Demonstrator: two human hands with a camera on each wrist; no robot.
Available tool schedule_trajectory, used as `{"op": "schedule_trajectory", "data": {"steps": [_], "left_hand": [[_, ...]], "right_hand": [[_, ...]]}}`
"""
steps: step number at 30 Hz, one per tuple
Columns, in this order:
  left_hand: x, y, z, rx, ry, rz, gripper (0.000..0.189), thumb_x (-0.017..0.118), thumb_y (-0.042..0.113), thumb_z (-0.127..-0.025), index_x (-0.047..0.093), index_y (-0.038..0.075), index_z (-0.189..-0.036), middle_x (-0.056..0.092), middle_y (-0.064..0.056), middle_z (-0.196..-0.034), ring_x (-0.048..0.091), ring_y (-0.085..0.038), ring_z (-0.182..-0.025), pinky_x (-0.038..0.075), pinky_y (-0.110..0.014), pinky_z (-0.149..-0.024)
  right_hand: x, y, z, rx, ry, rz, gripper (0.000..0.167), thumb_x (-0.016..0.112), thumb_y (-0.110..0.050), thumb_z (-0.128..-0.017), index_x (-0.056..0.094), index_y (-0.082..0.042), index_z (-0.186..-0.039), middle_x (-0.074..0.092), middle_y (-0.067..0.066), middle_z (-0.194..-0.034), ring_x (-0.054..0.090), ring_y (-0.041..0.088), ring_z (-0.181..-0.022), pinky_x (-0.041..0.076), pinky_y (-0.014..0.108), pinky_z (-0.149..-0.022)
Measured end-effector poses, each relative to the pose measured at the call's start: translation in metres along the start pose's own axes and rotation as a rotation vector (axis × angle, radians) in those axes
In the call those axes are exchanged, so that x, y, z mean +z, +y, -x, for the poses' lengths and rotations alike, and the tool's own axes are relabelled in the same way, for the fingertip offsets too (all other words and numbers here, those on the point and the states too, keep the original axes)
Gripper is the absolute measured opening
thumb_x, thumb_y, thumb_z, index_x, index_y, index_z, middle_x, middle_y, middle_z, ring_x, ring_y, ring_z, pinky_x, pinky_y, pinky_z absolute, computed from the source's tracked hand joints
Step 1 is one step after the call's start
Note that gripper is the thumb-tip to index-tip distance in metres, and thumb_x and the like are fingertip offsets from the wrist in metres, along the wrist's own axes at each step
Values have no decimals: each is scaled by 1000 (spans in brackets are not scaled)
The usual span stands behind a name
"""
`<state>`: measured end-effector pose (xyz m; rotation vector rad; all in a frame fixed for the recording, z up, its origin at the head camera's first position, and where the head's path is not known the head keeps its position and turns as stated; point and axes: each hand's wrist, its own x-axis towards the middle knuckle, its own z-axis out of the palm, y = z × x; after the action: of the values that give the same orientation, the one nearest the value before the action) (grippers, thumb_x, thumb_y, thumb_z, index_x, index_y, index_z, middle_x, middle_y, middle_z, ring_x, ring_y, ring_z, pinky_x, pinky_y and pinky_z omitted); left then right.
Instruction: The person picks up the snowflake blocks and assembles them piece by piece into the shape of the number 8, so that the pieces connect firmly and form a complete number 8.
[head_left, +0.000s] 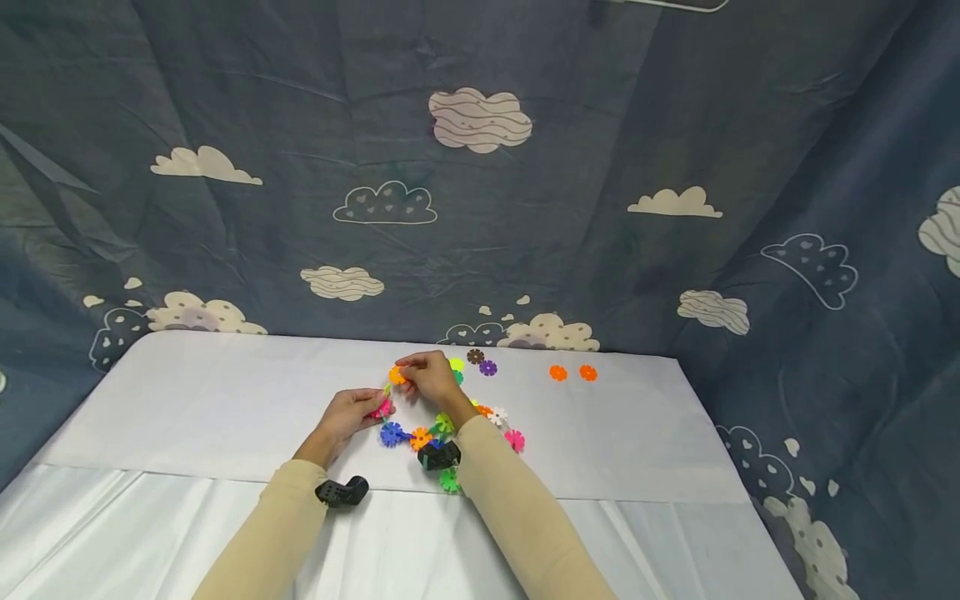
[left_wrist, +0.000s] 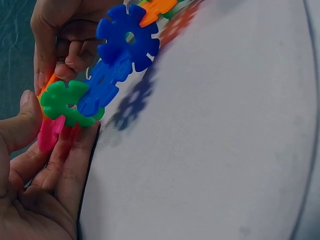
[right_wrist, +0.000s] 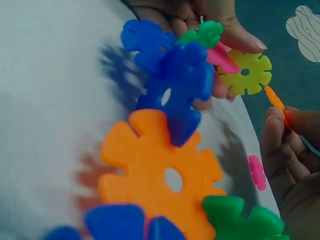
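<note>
A chain of notched plastic flower discs runs between the hands and toward the right forearm. My left hand holds the chain's far end around a pink disc and a yellow disc. Beyond the left fingers, a green disc links to blue discs and an orange disc. Between thumb and fingertips, my right hand pinches another orange disc. Its edge meets the yellow disc's rim; how far the slots engage I cannot tell.
Loose discs lie on the white table: two orange discs at the right, a brown disc and a purple disc at the back. Near the right forearm are a white disc, a pink disc and a green disc.
</note>
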<state>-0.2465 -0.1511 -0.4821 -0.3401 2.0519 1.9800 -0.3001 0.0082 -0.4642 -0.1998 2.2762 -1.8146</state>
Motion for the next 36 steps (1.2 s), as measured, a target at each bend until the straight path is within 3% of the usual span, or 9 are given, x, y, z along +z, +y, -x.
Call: {"op": "schedule_trajectory", "data": {"steps": [6,19,25,30,33,36], "left_hand": [[-1,0,0,4,7,-18,34,54,13,-99,56,-11,-123,70,-14,-102,67,-12,-84,56,-28,-81],[3,-1,2,32,76,-76,29,55,8,-98,60,-12,-118,70,-14,-99,65,-9,-78,57,-24,-73],[4,1,3,32,43,-53,30,53,10,-99,58,-12,-120,71,-12,-95,66,-10,-77,57,-25,-74],[1,5,3,-1,-15,-39,41,50,20,-102,51,-8,-131,66,-16,-113,65,-10,-86,56,-26,-78],[1,6,2,-21,18,-56,44,49,26,-102,50,-4,-133,59,-16,-122,59,-9,-86,54,-22,-73],[5,6,1,-25,77,-92,41,50,26,-101,54,-3,-129,58,-15,-119,56,-9,-80,49,-19,-65]], "right_hand": [[5,-2,0,-7,-43,45,16,61,1,-92,71,4,-104,62,6,-68,56,13,-48,54,23,-49],[10,-5,2,2,-44,60,15,60,6,-91,72,7,-101,68,13,-80,53,10,-47,51,19,-48],[6,-6,4,-1,-57,115,16,60,5,-91,72,4,-101,66,9,-80,53,11,-48,50,18,-49],[3,-11,7,4,-79,163,19,61,2,-92,73,-1,-106,60,7,-81,56,12,-53,52,19,-52],[5,-12,10,-10,-91,196,20,63,0,-91,73,-4,-108,60,6,-85,57,11,-56,51,17,-53],[2,-10,12,-19,-110,203,23,63,-1,-92,72,-5,-113,60,6,-88,56,10,-57,51,18,-54]]}}
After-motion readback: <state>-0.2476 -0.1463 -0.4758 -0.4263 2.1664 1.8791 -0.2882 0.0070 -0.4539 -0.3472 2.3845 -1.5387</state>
